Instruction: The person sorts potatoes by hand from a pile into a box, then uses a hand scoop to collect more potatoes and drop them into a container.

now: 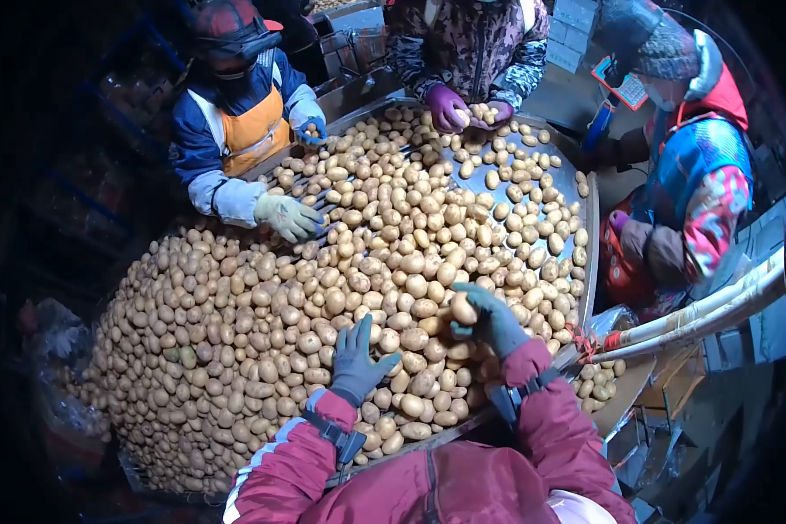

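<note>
A large heap of potatoes covers most of a metal sorting table. My right hand, in a grey-green glove, is closed around a potato above the near right part of the heap. To its left, my left hand, gloved the same way, rests over the potatoes with fingers spread and nothing in its grasp. Its palm side faces the heap, so any contact underneath is hidden.
Across the table, a person in an orange apron reaches into the heap. Beside them, purple gloves hold potatoes. Another person in a red and blue vest stands at the right. White pipes jut out near the table's right corner.
</note>
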{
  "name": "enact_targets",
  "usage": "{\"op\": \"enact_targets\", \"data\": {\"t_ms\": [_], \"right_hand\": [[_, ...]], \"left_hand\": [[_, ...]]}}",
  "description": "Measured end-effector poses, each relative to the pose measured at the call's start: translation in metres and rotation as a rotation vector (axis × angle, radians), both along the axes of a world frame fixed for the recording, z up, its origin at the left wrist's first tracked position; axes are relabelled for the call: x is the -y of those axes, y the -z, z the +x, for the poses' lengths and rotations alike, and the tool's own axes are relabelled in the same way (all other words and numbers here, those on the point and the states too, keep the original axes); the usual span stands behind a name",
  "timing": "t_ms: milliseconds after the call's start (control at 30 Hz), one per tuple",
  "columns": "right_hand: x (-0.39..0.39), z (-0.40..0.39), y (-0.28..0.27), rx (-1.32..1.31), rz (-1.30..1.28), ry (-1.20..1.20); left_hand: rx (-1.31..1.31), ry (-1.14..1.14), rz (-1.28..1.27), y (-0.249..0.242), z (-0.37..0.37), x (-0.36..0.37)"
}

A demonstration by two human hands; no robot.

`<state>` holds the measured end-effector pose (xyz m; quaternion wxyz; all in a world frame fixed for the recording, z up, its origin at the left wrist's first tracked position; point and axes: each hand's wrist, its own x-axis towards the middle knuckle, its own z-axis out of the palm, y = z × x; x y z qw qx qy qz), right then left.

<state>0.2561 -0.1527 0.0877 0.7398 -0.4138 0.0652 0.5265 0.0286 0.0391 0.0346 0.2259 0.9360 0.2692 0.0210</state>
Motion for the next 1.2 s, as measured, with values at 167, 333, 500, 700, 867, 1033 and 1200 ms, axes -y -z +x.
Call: {"op": "enact_targets", "data": {"t_ms": [167, 333, 500, 700, 867, 1033, 1200], "right_hand": [[0.041, -0.073, 0.029, 0.078, 0.114, -0.349], [0.047, -0.137, 0.064, 0.290, -0.059, -0.643], [0.032, -0.113, 0.047, 0.828, -0.228, -0.763], [0.008, -0.067, 0.059, 0.824, -0.375, -0.965], [0.005, -0.026, 0.059, 0.894, -0.418, -0.734], [-0.002, 0.011, 0.078, 0.991, -0.344, -0.361], [-0.002, 0.052, 0.081, 0.538, -0.313, -0.128]], "left_hand": [[-0.005, 0.076, -0.040, -0.004, -0.006, -0.010], [-0.004, 0.070, -0.017, -0.002, -0.011, -0.002], [0.096, 0.044, 0.105, 0.014, 0.014, 0.006], [0.038, 0.037, 0.101, 0.027, 0.060, 0.009], [0.200, 0.057, -0.042, 0.030, 0.128, 0.021], [0.175, 0.037, -0.087, 0.043, 0.197, 0.020], [0.308, -0.005, -0.286, 0.044, 0.220, -0.009]]}}
